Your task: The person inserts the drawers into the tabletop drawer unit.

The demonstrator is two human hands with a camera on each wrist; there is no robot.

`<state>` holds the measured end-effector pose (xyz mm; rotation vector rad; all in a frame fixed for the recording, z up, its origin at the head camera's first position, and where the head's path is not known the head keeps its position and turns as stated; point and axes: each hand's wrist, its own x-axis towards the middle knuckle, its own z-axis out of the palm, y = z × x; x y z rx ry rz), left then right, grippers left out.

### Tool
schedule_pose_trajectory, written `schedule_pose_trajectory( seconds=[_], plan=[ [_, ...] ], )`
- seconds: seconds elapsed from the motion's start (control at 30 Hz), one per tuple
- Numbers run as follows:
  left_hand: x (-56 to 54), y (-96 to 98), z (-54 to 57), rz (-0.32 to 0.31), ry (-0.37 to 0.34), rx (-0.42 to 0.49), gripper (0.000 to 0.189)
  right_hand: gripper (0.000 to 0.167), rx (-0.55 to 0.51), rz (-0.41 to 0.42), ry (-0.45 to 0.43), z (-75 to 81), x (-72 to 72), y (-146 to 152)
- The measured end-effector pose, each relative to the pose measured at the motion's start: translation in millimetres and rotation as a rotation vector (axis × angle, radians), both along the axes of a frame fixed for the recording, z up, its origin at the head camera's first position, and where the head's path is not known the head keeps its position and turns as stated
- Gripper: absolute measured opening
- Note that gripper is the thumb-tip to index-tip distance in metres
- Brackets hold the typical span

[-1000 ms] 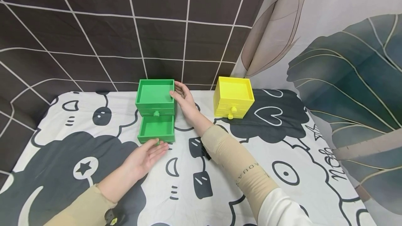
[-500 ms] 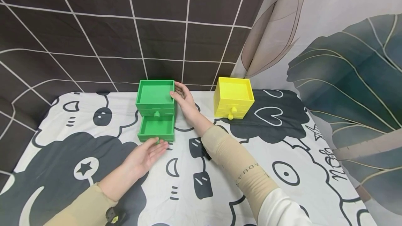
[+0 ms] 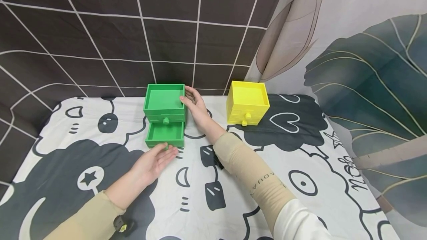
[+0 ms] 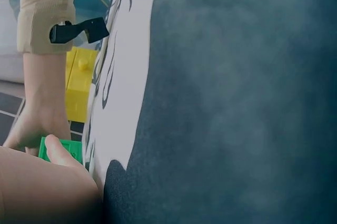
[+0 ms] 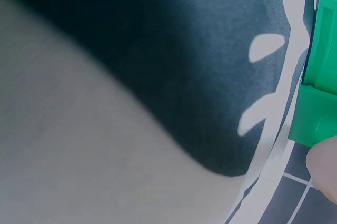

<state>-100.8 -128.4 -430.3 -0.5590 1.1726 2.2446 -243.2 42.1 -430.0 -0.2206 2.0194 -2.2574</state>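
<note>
A small green chest of drawers (image 3: pixel 165 99) stands against the dark wall, its open top a shallow tray. Its lower drawer (image 3: pixel 165 132) is pulled out toward me and holds nothing; the upper drawer with its round knob (image 3: pixel 166 120) is in. My left hand (image 3: pixel 151 164), palm up, has thumb and fingers about the lower drawer's knob (image 3: pixel 166 147). My right hand (image 3: pixel 197 108) holds the chest's right side, thumb over the top rim and fingers along the side wall. In the right wrist view, part of the green chest (image 5: pixel 321 113) shows beside a fingertip.
A similar yellow chest of drawers (image 3: pixel 248 105) stands to the right, its drawers in. Both chests rest on a black-and-white printed cloth (image 3: pixel 240 188). Behind them rises a dark cloth with white grid lines (image 3: pixel 173 40). A leaf-patterned curtain (image 3: pixel 367 84) hangs at the right.
The left hand and the lower green drawer have moved slightly inward, toward the chest, so the drawer sticks out less. My right hand stays on the chest's side.
</note>
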Motion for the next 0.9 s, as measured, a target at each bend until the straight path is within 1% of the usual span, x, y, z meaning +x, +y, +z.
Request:
schedule_pose_trajectory(
  seconds=[0.2,0.37,0.57,0.9],
  plan=[
    [-6.0,3.0,2.5,0.010,0.002,0.013,0.012,0.057,0.003,-0.002,0.001,0.0,-0.9,0],
    [-11.1,7.3,4.6,0.030,-0.021,0.017,0.010,0.057,0.011,-0.002,-0.005,0.6,-0.9,0],
    [-18.5,8.8,5.9,0.032,-0.037,0.010,0.013,0.058,0.008,-0.002,-0.011,-0.2,-0.7,0],
    [-34.4,9.5,7.4,0.058,-0.031,0.028,0.014,0.058,0.010,0.001,-0.009,-0.9,-0.8,0]
  ],
)
